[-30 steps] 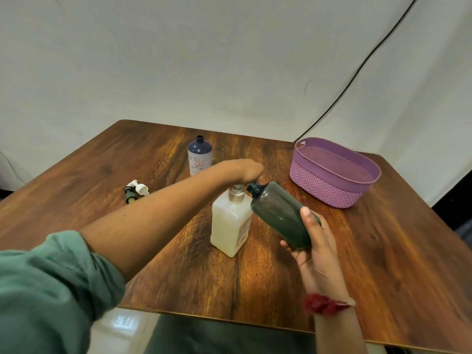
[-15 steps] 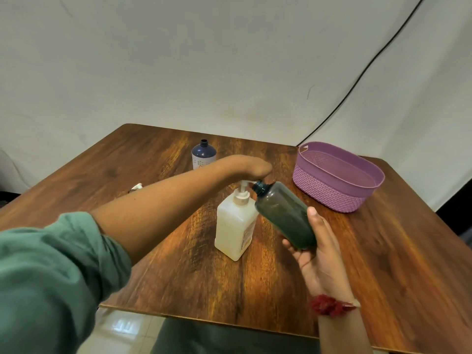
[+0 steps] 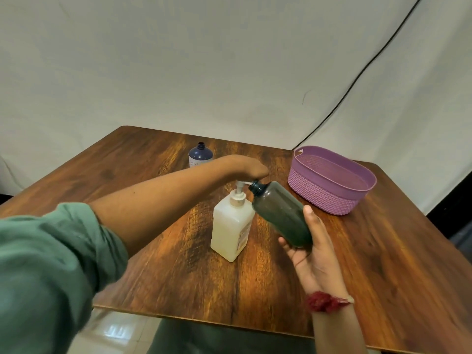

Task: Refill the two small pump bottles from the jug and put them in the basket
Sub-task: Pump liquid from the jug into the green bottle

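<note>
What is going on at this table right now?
A person is refilling a dark green bottle from a white pump jug standing on the wooden table. The right hand holds the open bottle tilted, its neck at the pump spout. The left hand rests on top of the pump head. A second, dark blue bottle stands uncapped at the far side. Nothing can be seen inside the purple basket.
</note>
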